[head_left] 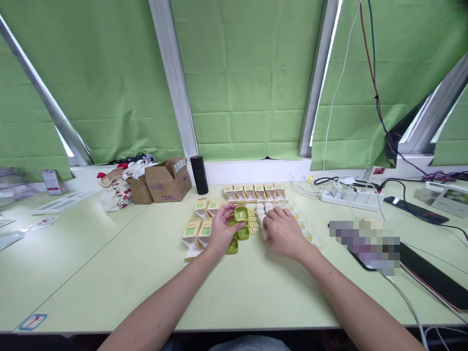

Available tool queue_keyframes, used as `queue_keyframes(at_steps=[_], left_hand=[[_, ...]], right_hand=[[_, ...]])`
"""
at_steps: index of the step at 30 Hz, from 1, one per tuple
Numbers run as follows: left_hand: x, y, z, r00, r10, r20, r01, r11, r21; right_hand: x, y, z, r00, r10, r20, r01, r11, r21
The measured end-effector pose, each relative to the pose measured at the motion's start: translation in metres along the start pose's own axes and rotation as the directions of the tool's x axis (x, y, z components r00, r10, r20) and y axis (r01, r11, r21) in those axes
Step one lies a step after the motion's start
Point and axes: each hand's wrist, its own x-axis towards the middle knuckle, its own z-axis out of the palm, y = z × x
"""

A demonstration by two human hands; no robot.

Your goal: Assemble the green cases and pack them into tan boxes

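My left hand (pixel 224 229) pinches a small green square case (pixel 241 213) between thumb and fingers, tilted toward me, with a small pale yellow piece inside. Below it more green cases (pixel 232 247) lie on the table. To their right are rows of small yellow pieces (pixel 252 225). My right hand (pixel 283 229) is closed over a group of small white pieces (pixel 260 208); its fingertips are partly hidden, so what they grip cannot be made out. Right of that hand lie clear plastic pieces with yellow spots (pixel 302 226).
Open small cartons (pixel 190 233) with green labels stand at the left, and a row of similar cartons (pixel 255 193) behind. Further back are a cardboard box (pixel 168 183) and a black cylinder (pixel 199 175). A power strip (pixel 349 199), cables and a dark phone (pixel 417 209) lie right.
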Motion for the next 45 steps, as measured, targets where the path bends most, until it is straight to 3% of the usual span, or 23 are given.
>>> queue_keyframes(at_steps=[2, 4, 6, 8, 10, 13, 15, 17, 27, 37, 45], left_hand=[[0.000, 0.000, 0.000, 1.000, 0.012, -0.011, -0.012, 1.000, 0.022], [0.000, -0.001, 0.000, 0.999, 0.028, -0.021, -0.027, 0.998, 0.048], [0.000, -0.001, 0.000, 0.998, 0.050, -0.027, -0.048, 0.996, 0.075], [0.000, -0.001, 0.001, 0.998, 0.061, -0.022, -0.059, 0.994, 0.094], [0.000, -0.001, 0.001, 0.998, 0.060, -0.009, -0.059, 0.993, 0.104], [-0.002, -0.002, 0.001, 0.998, 0.062, 0.017, -0.063, 0.991, 0.117], [-0.003, -0.002, 0.002, 0.997, 0.066, 0.027, -0.069, 0.990, 0.124], [-0.004, -0.003, 0.002, 0.997, 0.067, 0.028, -0.070, 0.989, 0.129], [-0.005, -0.005, 0.002, 0.995, 0.088, 0.039, -0.093, 0.979, 0.181], [-0.005, -0.007, 0.001, 0.993, 0.113, 0.037, -0.119, 0.968, 0.222], [-0.004, -0.011, -0.001, 0.991, 0.135, 0.006, -0.132, 0.959, 0.251]], right_hand=[[0.001, 0.001, -0.001, 0.997, 0.040, -0.065, -0.028, 0.983, 0.181], [0.002, 0.003, 0.000, 0.984, 0.119, -0.130, -0.047, 0.889, 0.455], [0.005, 0.004, 0.003, 0.963, 0.224, -0.153, -0.039, 0.672, 0.739], [0.007, 0.005, 0.008, 0.944, 0.316, -0.098, -0.028, 0.372, 0.928], [0.009, 0.004, 0.012, 0.936, 0.351, -0.004, -0.031, 0.092, 0.995], [0.011, 0.000, 0.015, 0.933, 0.343, 0.105, -0.027, -0.223, 0.974], [0.012, -0.004, 0.016, 0.928, 0.341, 0.153, -0.017, -0.370, 0.929], [0.012, -0.008, 0.017, 0.924, 0.333, 0.189, -0.019, -0.453, 0.891], [0.010, -0.015, 0.019, 0.934, 0.282, 0.219, -0.041, -0.527, 0.849], [0.009, -0.019, 0.014, 0.938, 0.301, 0.173, -0.019, -0.454, 0.891], [0.011, -0.017, 0.017, 0.913, 0.352, 0.208, -0.060, -0.390, 0.919]])
